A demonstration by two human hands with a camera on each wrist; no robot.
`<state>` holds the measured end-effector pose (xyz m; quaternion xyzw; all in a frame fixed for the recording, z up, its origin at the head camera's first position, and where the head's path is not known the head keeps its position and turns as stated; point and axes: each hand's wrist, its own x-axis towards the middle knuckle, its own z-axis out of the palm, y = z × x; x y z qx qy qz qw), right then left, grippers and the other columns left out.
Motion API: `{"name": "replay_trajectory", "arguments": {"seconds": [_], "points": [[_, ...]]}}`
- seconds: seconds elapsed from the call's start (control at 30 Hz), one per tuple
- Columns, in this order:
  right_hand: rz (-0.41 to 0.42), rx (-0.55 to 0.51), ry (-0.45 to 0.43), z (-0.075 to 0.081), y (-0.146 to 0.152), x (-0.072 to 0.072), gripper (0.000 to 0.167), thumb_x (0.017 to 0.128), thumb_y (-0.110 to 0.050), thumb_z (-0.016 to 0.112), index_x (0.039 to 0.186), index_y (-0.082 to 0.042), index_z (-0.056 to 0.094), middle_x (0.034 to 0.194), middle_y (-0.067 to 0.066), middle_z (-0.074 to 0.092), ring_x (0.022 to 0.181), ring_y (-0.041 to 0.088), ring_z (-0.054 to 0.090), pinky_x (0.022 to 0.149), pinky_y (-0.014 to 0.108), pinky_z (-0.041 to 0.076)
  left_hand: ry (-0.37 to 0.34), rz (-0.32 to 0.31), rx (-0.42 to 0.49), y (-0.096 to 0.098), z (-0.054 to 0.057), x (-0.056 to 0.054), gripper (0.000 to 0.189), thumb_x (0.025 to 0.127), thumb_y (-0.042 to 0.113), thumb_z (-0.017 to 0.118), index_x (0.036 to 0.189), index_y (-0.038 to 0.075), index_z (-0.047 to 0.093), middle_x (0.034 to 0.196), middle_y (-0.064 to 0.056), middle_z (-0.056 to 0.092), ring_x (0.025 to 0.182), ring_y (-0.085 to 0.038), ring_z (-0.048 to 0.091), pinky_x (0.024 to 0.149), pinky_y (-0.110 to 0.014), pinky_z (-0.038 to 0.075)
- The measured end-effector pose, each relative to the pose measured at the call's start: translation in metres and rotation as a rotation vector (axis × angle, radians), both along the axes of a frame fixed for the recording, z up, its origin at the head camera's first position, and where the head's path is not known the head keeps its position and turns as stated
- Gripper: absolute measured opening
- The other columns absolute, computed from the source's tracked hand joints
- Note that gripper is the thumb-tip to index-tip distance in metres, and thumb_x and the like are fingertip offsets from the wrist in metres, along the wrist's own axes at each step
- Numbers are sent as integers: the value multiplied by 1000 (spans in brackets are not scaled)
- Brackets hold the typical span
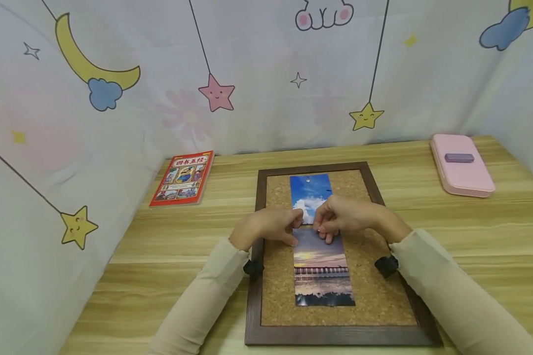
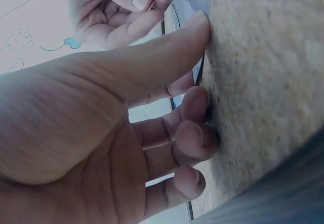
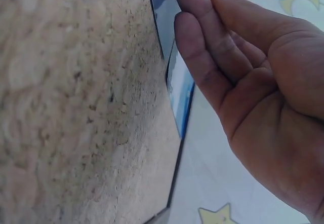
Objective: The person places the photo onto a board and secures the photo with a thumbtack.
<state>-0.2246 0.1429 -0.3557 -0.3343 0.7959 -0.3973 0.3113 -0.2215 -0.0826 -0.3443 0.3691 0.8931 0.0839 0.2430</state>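
Note:
A sunset pier photo [image 1: 321,278] lies on the cork board [image 1: 277,296], its top edge meeting the lower edge of a blue sky photo [image 1: 311,190]. A small gold thumbtack [image 1: 308,180] sits near the top of the sky photo. My left hand [image 1: 273,224] rests at the left edges of the photos where they meet, its thumb [image 2: 195,29] touching the lower one. Over the top of the pier photo, my right hand [image 1: 344,217] pinches a small thumbtack [image 2: 152,5] between thumb and forefinger, mostly hidden by the fingertips.
The cork board has a dark brown frame [image 1: 337,337] and lies on a wood-grain table [image 1: 195,256]. A red book [image 1: 182,180] lies at the back left. At the back right is a pink case [image 1: 464,170]. A printed curtain [image 1: 257,59] hangs behind the table.

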Motion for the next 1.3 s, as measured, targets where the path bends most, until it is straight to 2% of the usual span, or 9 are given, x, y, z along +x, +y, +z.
{"name": "replay_trajectory", "arguments": {"seconds": [0.13,0.33,0.43,0.57,0.87,1.17,1.3], "points": [[8,-1,14,0,1,0,9,100,2,57,100,3,66,88,10,70,78,23,71,71,35,58,0,-3,-10,1,0,0,32,90,27,77,105,12,52,88,-2,52,75,-15,44,71,-29,37],[36,71,223,-5,1,-2,10,101,-8,60,95,-9,68,87,0,65,73,14,59,66,30,50,-14,-1,-18,2,-1,0,32,91,28,76,105,13,51,87,-1,50,74,-14,43,69,-27,35],[48,97,267,-7,-1,-3,11,101,-10,60,95,-12,69,90,-2,62,74,12,54,66,29,47,-19,4,-17,2,0,0,32,91,28,75,105,13,50,87,-1,51,73,-15,42,68,-27,35],[63,97,269,-11,-2,-2,12,101,-9,60,96,-12,70,93,-1,59,76,12,53,68,30,47,-16,1,-16,1,1,1,32,91,28,75,105,13,51,86,-1,51,72,-15,42,68,-27,35],[84,74,217,-12,-1,-4,14,103,-10,57,98,-11,70,93,1,59,77,13,53,68,30,47,-9,-2,-26,0,2,1,32,91,28,75,105,13,50,85,-1,51,71,-15,42,67,-27,36],[58,57,156,-14,-2,-8,12,102,-7,57,98,-7,68,91,3,59,75,15,52,67,29,45,-6,-16,-31,0,1,1,32,92,28,75,107,12,51,85,-1,51,72,-14,43,68,-27,36],[57,55,160,-14,-2,-8,12,102,-8,57,98,-7,68,91,3,58,75,16,51,67,29,44,-7,-16,-27,0,0,0,32,92,28,75,107,12,50,86,0,50,73,-14,43,69,-27,36]]}}
